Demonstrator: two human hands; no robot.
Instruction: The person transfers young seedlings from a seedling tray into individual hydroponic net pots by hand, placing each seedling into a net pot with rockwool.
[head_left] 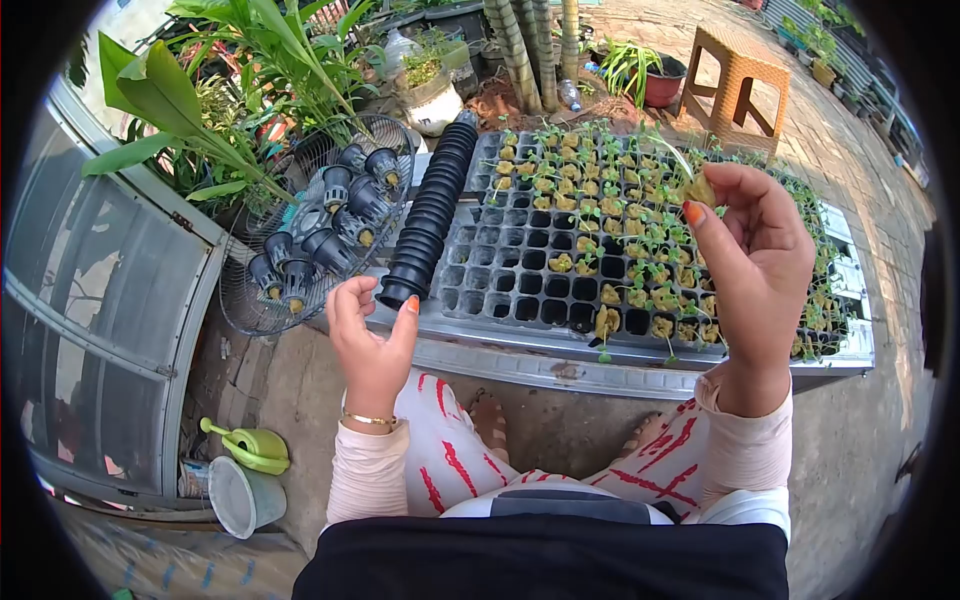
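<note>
Black shirt nearest; right hand pinching one seedling above the cell trays.
Its thumb and finger are closed on the plug; a light pinch there should spare the stem (thin, easily bent). The left hand curves, digits apart, at the near end of one black pot stack; how firmly, one cannot tell. Roughly nine loose pots lie in one wire basket.

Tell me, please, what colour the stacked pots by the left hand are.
The stacked pots are black, as the head view shows best.
</note>
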